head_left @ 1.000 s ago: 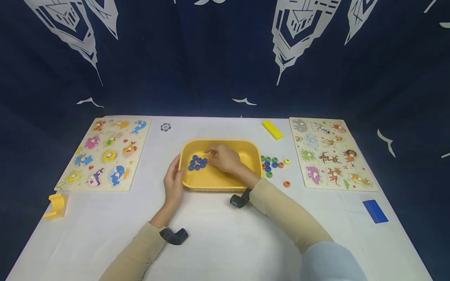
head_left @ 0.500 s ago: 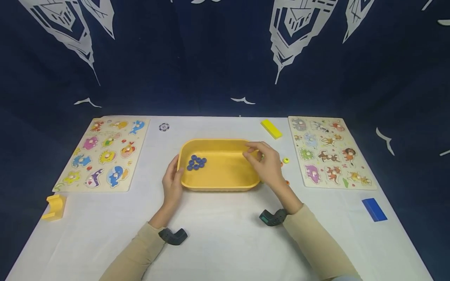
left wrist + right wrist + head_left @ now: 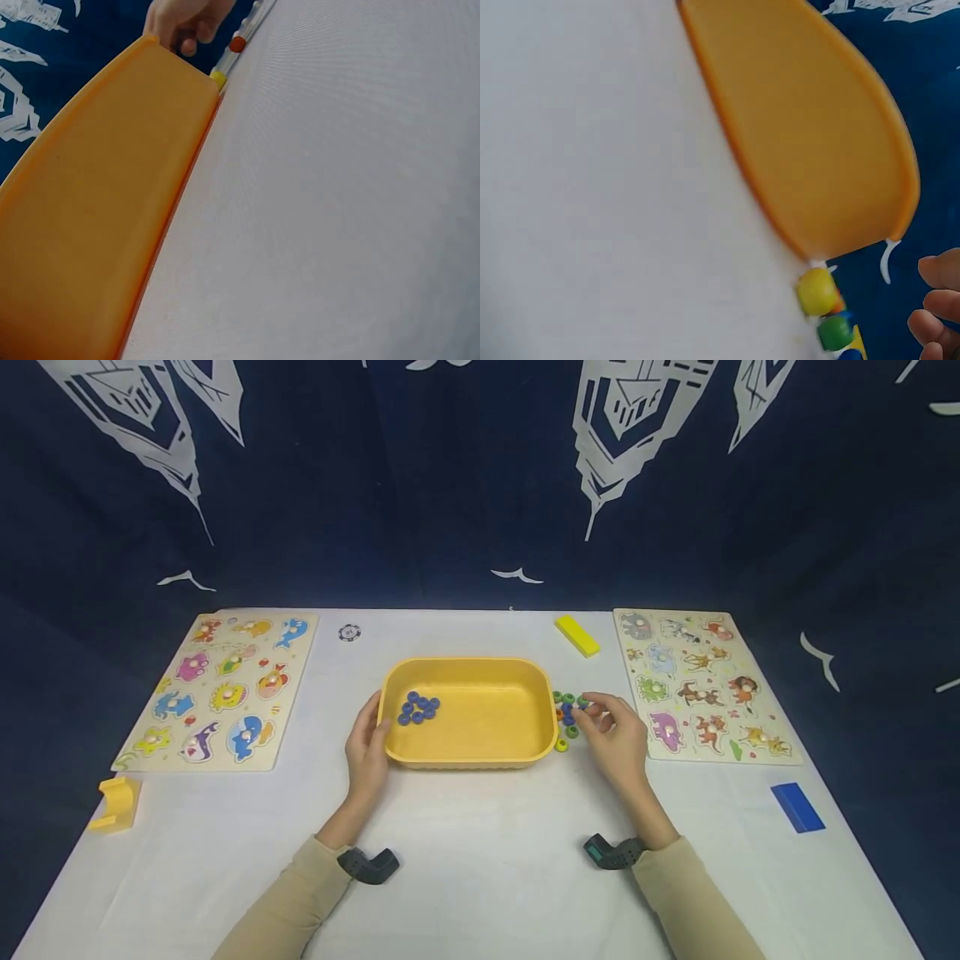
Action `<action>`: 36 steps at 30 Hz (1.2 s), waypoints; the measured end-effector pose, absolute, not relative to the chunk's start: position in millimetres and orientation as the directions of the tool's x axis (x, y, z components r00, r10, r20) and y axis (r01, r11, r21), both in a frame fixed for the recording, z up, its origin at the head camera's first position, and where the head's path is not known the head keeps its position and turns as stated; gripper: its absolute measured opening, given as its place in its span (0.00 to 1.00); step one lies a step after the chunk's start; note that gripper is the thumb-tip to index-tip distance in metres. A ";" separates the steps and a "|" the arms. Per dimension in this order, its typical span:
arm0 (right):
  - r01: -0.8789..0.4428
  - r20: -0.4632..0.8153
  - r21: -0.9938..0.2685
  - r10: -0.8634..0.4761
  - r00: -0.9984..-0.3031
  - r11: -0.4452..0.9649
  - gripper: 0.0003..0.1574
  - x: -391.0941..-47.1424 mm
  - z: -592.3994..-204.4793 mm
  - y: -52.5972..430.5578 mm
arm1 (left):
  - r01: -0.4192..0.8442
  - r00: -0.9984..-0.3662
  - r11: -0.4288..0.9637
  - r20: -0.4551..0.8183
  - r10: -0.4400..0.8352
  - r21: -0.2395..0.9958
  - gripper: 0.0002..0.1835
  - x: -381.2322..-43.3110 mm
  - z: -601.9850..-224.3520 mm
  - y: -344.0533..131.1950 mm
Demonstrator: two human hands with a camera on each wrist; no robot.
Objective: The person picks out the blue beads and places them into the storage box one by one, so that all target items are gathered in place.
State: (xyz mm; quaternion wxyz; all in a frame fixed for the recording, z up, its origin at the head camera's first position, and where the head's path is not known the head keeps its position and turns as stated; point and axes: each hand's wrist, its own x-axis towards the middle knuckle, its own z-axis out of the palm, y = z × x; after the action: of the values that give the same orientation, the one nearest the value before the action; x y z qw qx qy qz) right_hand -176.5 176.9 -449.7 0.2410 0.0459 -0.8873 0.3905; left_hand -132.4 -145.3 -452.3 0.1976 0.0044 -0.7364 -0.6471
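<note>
My left hand (image 3: 367,745) holds the left end of a yellow plastic tray (image 3: 480,752), thumb at the rim and fingers along the outer wall. Several blue beads (image 3: 417,717) lie together in the left part of the tray. Just off its right end is a cluster of green, blue, orange and yellow beads, with a green bead (image 3: 572,732) and a yellow bead (image 3: 561,745) nearest me. My right hand (image 3: 618,739) is over the cluster's right side, thumb and index fingertips close around a blue bead (image 3: 583,708); I cannot tell whether they pinch it. That hand hides some beads.
Animal puzzle boards lie at left (image 3: 217,693) and right (image 3: 705,689). A yellow block (image 3: 577,636) and a poker chip (image 3: 349,632) are at the back. A yellow curved block (image 3: 118,803) sits front left; a blue block (image 3: 798,807) is at the right.
My right hand has gone from inside the tray, out over its right rim, to the bead cluster. My left hand stays at the tray, and the blue beads inside keep their places.
</note>
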 end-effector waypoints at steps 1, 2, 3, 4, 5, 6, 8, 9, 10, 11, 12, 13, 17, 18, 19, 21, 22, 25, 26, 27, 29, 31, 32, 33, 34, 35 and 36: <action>-0.262 0.462 -0.660 0.106 -0.880 0.704 0.18 -177.2 -454.2 177.5 | 0.248 -0.923 0.161 0.284 -0.261 0.955 0.23 -132.3 -452.3 -145.4; -0.255 0.459 -0.652 0.103 -0.882 0.714 0.18 -177.6 -458.2 177.7 | 0.249 -0.923 0.159 0.283 -0.260 0.956 0.23 -132.3 -452.4 -145.4; -0.249 0.454 -0.642 0.098 -0.886 0.725 0.19 -177.9 -461.8 177.6 | 0.249 -0.923 0.157 0.283 -0.259 0.956 0.23 -132.3 -452.4 -145.6; -0.241 0.447 -0.632 0.093 -0.890 0.737 0.20 -178.4 -465.0 177.3 | 0.249 -0.924 0.156 0.283 -0.258 0.956 0.23 -132.3 -452.4 -145.7; -0.233 0.441 -0.620 0.087 -0.893 0.750 0.20 -179.0 -468.1 177.1 | 0.250 -0.924 0.156 0.283 -0.257 0.956 0.23 -132.3 -452.4 -145.8; -0.224 0.434 -0.611 0.084 -0.897 0.759 0.21 -179.3 -470.5 176.6 | 0.251 -0.924 0.156 0.284 -0.256 0.955 0.23 -132.2 -452.4 -145.9; -0.201 0.412 -0.597 0.082 -0.907 0.777 0.21 -179.8 -473.8 175.7 | 0.253 -0.924 0.158 0.287 -0.254 0.954 0.23 -132.2 -452.7 -145.9; -0.191 0.404 -0.588 0.081 -0.911 0.786 0.21 -180.3 -474.9 175.2 | 0.255 -0.923 0.159 0.289 -0.253 0.954 0.23 -132.2 -452.7 -146.0; -0.178 0.394 -0.581 0.082 -0.916 0.794 0.21 -180.8 -475.7 174.9 | 0.256 -0.923 0.159 0.290 -0.252 0.954 0.23 -132.1 -452.7 -145.9; -0.170 0.386 -0.573 0.081 -0.919 0.801 0.21 -181.3 -476.2 174.5 | 0.257 -0.923 0.158 0.290 -0.252 0.953 0.23 -131.9 -452.7 -145.9; -0.161 0.374 -0.568 0.079 -0.924 0.807 0.20 -181.9 -476.6 174.2 | 0.257 -0.923 0.158 0.291 -0.252 0.953 0.23 -131.7 -452.7 -145.9; -0.153 0.363 -0.562 0.077 -0.929 0.813 0.20 -182.6 -477.0 173.9 | 0.256 -0.923 0.158 0.290 -0.253 0.954 0.23 -131.6 -452.6 -145.9; -0.127 0.328 -0.543 0.071 -0.942 0.830 0.18 -183.6 -476.6 172.5 | 0.249 -0.925 0.155 0.282 -0.255 0.956 0.23 -131.6 -452.5 -145.9; -0.120 0.321 -0.541 0.073 -0.944 0.832 0.17 -183.9 -476.4 172.1 | 0.246 -0.925 0.155 0.280 -0.256 0.957 0.23 -131.8 -452.3 -145.8; -0.115 0.317 -0.539 0.074 -0.946 0.835 0.17 -184.1 -476.2 171.7 | 0.244 -0.926 0.156 0.277 -0.256 0.957 0.23 -131.9 -452.2 -145.9; -0.103 0.307 -0.533 0.079 -0.948 0.840 0.16 -184.5 -475.5 170.6 | 0.240 -0.927 0.156 0.274 -0.257 0.958 0.23 -132.2 -452.3 -145.9; -0.099 0.303 -0.530 0.079 -0.950 0.842 0.15 -184.7 -475.0 170.1 | 0.239 -0.927 0.157 0.273 -0.258 0.958 0.23 -132.3 -452.2 -145.9; -0.090 0.300 -0.527 0.085 -0.950 0.845 0.15 -184.8 -471.8 169.0 | 0.238 -0.926 0.160 0.274 -0.261 0.958 0.23 -132.5 -452.1 -145.8; -0.093 0.309 -0.529 0.090 -0.947 0.843 0.14 -184.6 -469.4 168.7 | 0.238 -0.926 0.159 0.274 -0.261 0.958 0.23 -132.6 -452.0 -145.7; -0.097 0.321 -0.532 0.095 -0.942 0.841 0.14 -184.7 -466.2 168.6 | 0.238 -0.926 0.157 0.273 -0.261 0.958 0.23 -132.5 -451.8 -145.5; -0.118 0.364 -0.538 0.104 -0.926 0.835 0.14 -185.9 -456.8 167.5 | 0.239 -0.927 0.156 0.273 -0.258 0.958 0.23 -132.5 -451.6 -145.3; -0.153 0.408 -0.547 0.103 -0.907 0.823 0.14 -188.5 -443.3 163.7 | 0.237 -0.927 0.157 0.272 -0.258 0.959 0.23 -132.4 -451.4 -145.3; -0.174 0.425 -0.551 0.094 -0.900 0.816 0.14 -190.0 -435.1 160.2 | 0.237 -0.927 0.157 0.271 -0.258 0.959 0.23 -132.4 -451.3 -145.4; -0.195 0.434 -0.554 0.081 -0.898 0.809 0.14 -191.8 -427.1 155.6 | 0.237 -0.926 0.158 0.272 -0.260 0.959 0.23 -132.4 -451.1 -145.5; -0.220 0.439 -0.558 0.059 -0.896 0.800 0.13 -193.8 -419.5 149.8 | 0.236 -0.926 0.160 0.272 -0.262 0.958 0.23 -132.4 -451.1 -145.7; -0.248 0.440 -0.559 0.030 -0.897 0.791 0.13 -195.9 -412.7 143.2 | 0.236 -0.926 0.160 0.272 -0.263 0.958 0.23 -132.5 -451.1 -145.8; -0.270 0.428 -0.567 -0.002 -0.904 0.779 0.13 -197.4 -406.3 135.4 | 0.234 -0.925 0.161 0.271 -0.265 0.959 0.24 -132.7 -451.5 -145.9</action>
State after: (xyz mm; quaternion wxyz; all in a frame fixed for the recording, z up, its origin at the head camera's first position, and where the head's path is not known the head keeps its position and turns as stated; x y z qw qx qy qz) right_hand -197.4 135.4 -406.3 0.2065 0.0738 -0.9201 0.3244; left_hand -132.7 -145.9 -451.5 0.1929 0.0105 -0.7371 -0.6475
